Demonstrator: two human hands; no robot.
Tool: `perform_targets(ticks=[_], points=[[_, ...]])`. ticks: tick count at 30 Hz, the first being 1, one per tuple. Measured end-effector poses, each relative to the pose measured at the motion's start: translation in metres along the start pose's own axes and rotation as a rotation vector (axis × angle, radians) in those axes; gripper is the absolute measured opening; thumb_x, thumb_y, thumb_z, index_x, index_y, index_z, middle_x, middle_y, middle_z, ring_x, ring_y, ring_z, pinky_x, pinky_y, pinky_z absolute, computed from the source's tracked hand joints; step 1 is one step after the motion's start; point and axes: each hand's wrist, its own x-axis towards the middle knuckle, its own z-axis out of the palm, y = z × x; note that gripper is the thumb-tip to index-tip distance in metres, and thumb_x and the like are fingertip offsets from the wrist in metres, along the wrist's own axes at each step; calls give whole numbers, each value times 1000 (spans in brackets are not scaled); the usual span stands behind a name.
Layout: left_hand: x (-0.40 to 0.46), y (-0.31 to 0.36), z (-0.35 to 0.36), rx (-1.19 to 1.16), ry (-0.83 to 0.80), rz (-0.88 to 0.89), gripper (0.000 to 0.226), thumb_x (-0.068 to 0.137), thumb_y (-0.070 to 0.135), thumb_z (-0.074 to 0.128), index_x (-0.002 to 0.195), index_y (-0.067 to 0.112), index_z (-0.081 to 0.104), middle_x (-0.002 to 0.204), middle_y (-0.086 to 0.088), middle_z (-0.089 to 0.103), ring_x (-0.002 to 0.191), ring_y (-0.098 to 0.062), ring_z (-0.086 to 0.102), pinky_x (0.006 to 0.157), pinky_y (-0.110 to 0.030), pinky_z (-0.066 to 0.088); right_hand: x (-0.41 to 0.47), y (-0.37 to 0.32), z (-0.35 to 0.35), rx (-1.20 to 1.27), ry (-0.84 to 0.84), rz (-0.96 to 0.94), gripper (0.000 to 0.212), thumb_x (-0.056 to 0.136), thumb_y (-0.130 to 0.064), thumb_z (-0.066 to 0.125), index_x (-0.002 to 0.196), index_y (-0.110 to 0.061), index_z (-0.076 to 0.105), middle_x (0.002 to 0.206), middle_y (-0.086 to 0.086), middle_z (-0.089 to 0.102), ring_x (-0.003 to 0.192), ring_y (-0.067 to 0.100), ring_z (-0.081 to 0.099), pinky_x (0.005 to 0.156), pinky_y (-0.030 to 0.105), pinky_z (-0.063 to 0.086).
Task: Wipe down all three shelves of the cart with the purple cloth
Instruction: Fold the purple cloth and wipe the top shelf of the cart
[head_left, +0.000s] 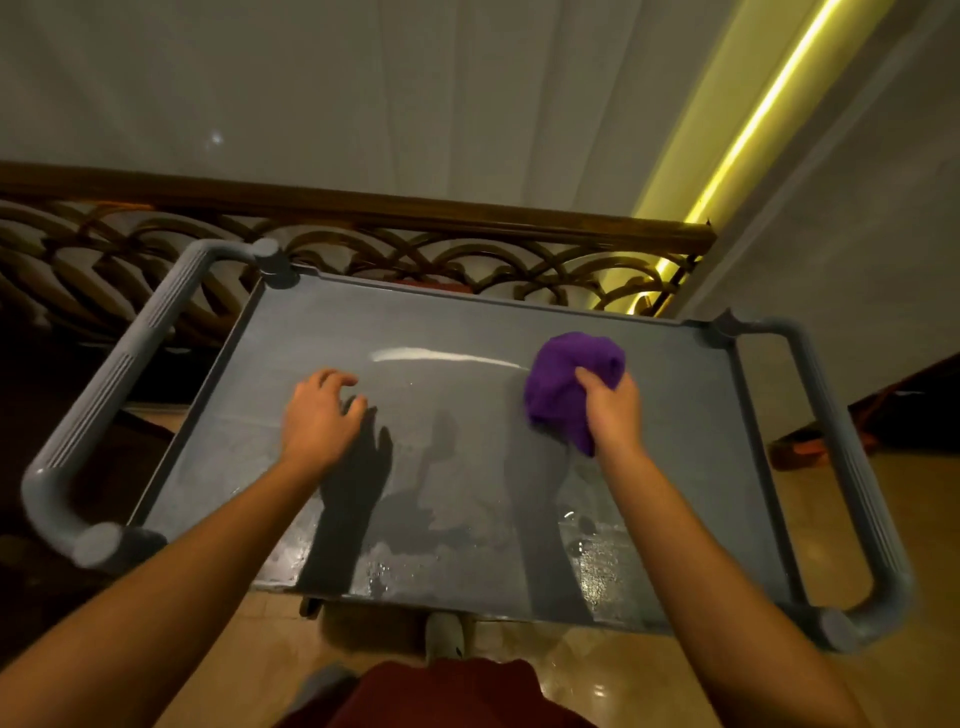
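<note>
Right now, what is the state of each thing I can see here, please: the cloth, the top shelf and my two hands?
Bunched purple cloth: crumpled, gripped by the right hand, against the shelf.
Grey plastic top shelf of the cart: wet, with droplets along the near edge.
Right hand: fingers curled round the cloth.
Left hand: holds nothing, fingers loosely bent over the shelf.

Both bare forearms reach forward and down from the lower corners. The left hand (319, 415) hovers palm down, fingers loosely curled and spread, holding nothing. The right hand (610, 408) — wrist slightly bent — has its grip closed around a bunched purple cloth (563, 387), thumb on top, knuckles facing right.
</note>
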Motion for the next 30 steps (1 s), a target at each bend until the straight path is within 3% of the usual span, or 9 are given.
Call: perform_targets(ticks=[3,5,7,9,11,14,20,25,30], points=[[17,-11,8,158,-72,-69,50,95,41,62,137,14,56,146,-15,47,136,-34,43,112,-52,39,29,13,-7,-599,176,-361,61,92,-20,68,147,-21,44,146,10,52,137,34,47,112,50,41],[21,-16,13,264,-147,-108,58,95,48,60,140,13,51,151,-17,41,140,-36,38,115,-56,34,36,33,-5,-1000,49,-391,74,94,-26,66,157,-24,28,164,9,28,153,36,19,123,57,17],[22,-26,16,391,-189,-93,65,94,56,56,142,14,47,155,-17,35,145,-36,29,117,-59,28,44,51,-6,-1202,-95,-348,78,95,-50,58,160,-27,20,169,6,13,156,33,5,124,57,6],[22,-39,14,438,-195,-53,71,94,61,51,146,14,40,161,-17,27,151,-38,16,119,-62,17,51,56,-11,-1137,-67,-338,78,93,-70,44,158,-31,26,169,5,15,156,32,7,123,57,5],[24,-53,9,438,-175,-20,76,94,64,47,151,14,34,164,-17,21,153,-38,8,120,-63,12,56,52,-12,-1008,68,-367,75,92,-74,33,154,-32,32,167,7,21,154,33,12,123,60,11],[30,-77,1,425,-172,-12,87,92,72,40,156,14,25,167,-16,13,154,-36,3,121,-64,10,62,54,-7,-968,142,-315,76,92,-73,38,156,-31,27,167,9,17,154,35,10,122,59,13],[38,-100,9,510,-315,-9,122,73,97,12,159,14,-10,164,-17,-20,150,-38,-22,116,-65,-11,65,74,33,-995,203,-244,83,94,-52,57,159,-16,21,167,20,13,154,40,8,125,54,7],[36,-101,13,552,-333,-14,116,72,97,-3,150,15,-25,159,-18,-30,146,-41,-29,117,-69,-8,65,68,80,-822,271,-254,65,97,-22,57,155,-9,31,165,20,23,154,36,15,126,50,9],[35,-103,17,577,-331,-12,114,73,95,-6,151,13,-24,159,-19,-30,146,-42,-29,117,-69,-8,39,63,145,-747,166,-353,60,97,-16,58,154,-12,37,163,15,30,154,32,19,126,47,12]])
